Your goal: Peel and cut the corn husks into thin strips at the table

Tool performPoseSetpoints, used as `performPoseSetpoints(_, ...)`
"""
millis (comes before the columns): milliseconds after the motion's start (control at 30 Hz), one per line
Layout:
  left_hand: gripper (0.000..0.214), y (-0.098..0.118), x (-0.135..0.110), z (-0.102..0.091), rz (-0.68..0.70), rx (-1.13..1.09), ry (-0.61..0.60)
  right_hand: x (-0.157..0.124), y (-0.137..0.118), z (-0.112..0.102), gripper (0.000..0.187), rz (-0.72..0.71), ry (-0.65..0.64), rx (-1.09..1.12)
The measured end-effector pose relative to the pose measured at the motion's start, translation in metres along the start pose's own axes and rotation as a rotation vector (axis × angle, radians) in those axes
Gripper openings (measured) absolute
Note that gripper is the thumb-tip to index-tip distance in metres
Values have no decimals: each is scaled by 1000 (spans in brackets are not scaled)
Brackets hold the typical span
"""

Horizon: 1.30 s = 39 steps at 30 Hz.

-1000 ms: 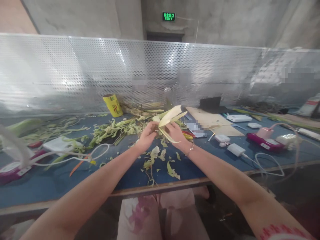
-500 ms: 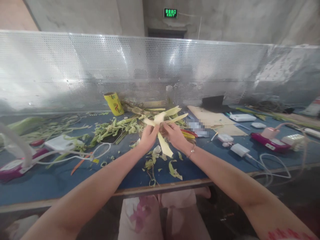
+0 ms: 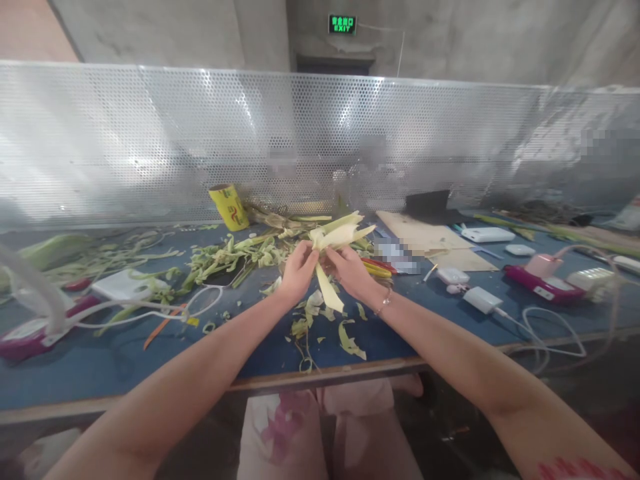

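Both hands are closed on a bundle of folded, pale yellow-green leaf strips [image 3: 343, 235] over the middle of the table. My left hand [image 3: 299, 268] pinches its near left side, with the thumb at the centre fold. My right hand [image 3: 349, 270] grips the right side. Long ends point away to the far right, and one flat tail hangs toward me between the hands. What the strips are cut from is unclear. Behind and left of my left hand is a heap of curled green peelings [image 3: 235, 257]. Torn pale scraps [image 3: 350, 340] lie below the hands.
A yellow cardboard tube [image 3: 229, 208] stands before a perforated metal screen [image 3: 200, 133]. Beige card sheets [image 3: 415, 232] lie at the right. White chargers [image 3: 481, 300] with cables and magenta power strips [image 3: 543, 285] occupy the right and left sides of the blue table [image 3: 190, 360].
The strip end that stuck out leftward above my left hand is now folded over toward the right. Both hands keep nearly the same place and hold.
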<state>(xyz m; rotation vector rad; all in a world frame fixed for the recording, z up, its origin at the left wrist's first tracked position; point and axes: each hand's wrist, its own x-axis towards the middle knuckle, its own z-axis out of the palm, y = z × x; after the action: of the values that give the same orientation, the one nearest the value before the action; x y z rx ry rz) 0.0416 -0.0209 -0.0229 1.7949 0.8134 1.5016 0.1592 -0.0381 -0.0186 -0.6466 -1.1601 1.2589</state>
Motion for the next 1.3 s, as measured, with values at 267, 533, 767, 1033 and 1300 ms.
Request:
performPoseSetpoints(267, 18, 2, 0, 0, -40, 347, 77, -11, -17, -3, 44, -18, -7, -543)
performPoseSetpoints(533, 18, -9, 6, -6, -56, 436, 136, -21, -29, 0, 25, -356, -80, -740)
performPoseSetpoints(767, 15, -11, 9, -8, -76, 414, 167, -24, -22, -1, 27, -470, -167, -740)
performPoseSetpoints(1033, 18, -12, 8, -7, -81, 443, 182, -9, -1, -6, 51, -450, 41, -684)
performPoseSetpoints(1300, 18, -6, 5, -7, -57, 369, 148, -9, -4, -11, 41, -583, -100, -1006)
